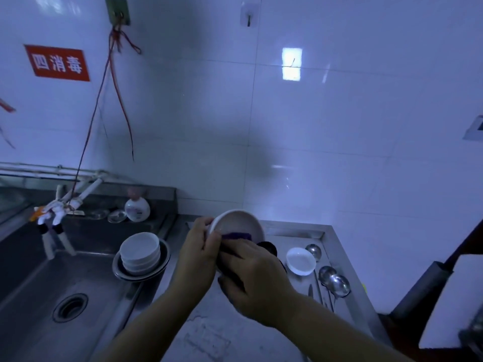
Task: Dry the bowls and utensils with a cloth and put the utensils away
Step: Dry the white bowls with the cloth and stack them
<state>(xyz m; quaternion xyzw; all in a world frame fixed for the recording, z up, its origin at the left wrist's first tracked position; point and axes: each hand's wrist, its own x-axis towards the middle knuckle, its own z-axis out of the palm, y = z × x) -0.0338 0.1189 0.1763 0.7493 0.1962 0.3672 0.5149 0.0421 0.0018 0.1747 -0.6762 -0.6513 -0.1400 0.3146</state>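
Note:
My left hand (198, 246) grips the rim of a white bowl (239, 223), tilted with its opening toward me above the steel counter. My right hand (254, 278) holds a purple cloth (236, 236) and presses it inside the bowl. A stack of white bowls (139, 250) sits in a metal basin (163, 269) at the sink's right edge. One white bowl (300, 261) stands on the counter to the right. Beside it lie several metal ladles and spoons (335, 282).
A steel sink (47, 296) with a drain lies to the left, a taped tap (56, 210) above it. A white bottle (137, 209) stands on the sink's back ledge. The counter (209, 335) ends at the right against a dark chair-like object (423, 288).

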